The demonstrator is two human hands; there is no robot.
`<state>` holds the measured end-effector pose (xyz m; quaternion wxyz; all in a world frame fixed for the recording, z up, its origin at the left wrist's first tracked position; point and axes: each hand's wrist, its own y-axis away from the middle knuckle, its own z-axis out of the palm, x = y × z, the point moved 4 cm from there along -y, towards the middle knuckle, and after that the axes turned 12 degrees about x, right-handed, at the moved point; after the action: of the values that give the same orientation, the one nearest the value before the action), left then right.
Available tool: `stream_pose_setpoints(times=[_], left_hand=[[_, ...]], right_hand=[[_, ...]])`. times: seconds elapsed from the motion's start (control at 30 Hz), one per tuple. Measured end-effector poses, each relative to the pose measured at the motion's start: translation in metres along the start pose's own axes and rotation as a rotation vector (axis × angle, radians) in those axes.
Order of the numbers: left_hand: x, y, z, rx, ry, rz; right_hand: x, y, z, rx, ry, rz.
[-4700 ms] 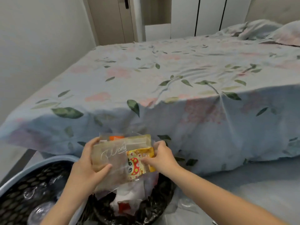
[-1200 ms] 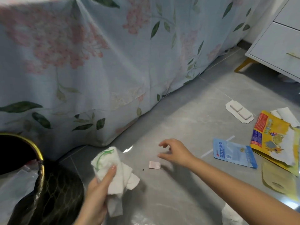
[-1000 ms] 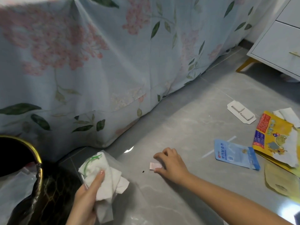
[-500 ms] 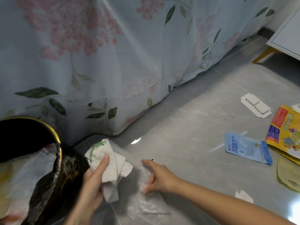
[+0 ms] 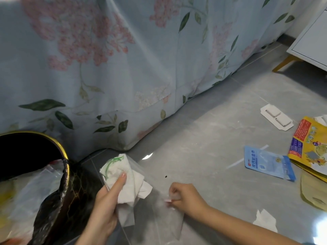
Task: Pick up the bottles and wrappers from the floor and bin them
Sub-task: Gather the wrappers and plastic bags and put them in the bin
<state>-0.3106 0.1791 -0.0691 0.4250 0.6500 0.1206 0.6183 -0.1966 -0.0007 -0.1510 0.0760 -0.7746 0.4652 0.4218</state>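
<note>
The left hand [image 5: 104,206] gripped a crumpled white tissue [image 5: 126,181] beside the bin [image 5: 66,167]; the right hand [image 5: 185,197] pinched a small pink scrap [image 5: 167,200].

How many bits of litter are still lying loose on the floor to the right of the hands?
5 visible: white blister pack, yellow packet, blue sachet, pale yellow wrapper, white tissue scrap. More may lie beyond the frame.

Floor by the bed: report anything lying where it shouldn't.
Litter still strews the floor: a blue sachet, a yellow packet, a white blister tray and a torn tissue scrap, all outside the bin.
</note>
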Motion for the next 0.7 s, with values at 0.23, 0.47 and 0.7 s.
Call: stream_pose_setpoints(times=[0.23,0.47,0.7], left_hand=[[0.044,0.046,0.018,-0.128,-0.066,0.088],[0.126,0.121,0.015,-0.194,0.015,0.305],[0.176,0.133,-0.077,0.058,0.006,0.401]], right_hand=[[0.032,0.017,-0.102,0.15,-0.701,0.593],[-0.05,-0.014,-0.194,0.256,-0.836,0.455],[-0.217,-0.034,-0.156,-0.119,-0.747,0.185]])
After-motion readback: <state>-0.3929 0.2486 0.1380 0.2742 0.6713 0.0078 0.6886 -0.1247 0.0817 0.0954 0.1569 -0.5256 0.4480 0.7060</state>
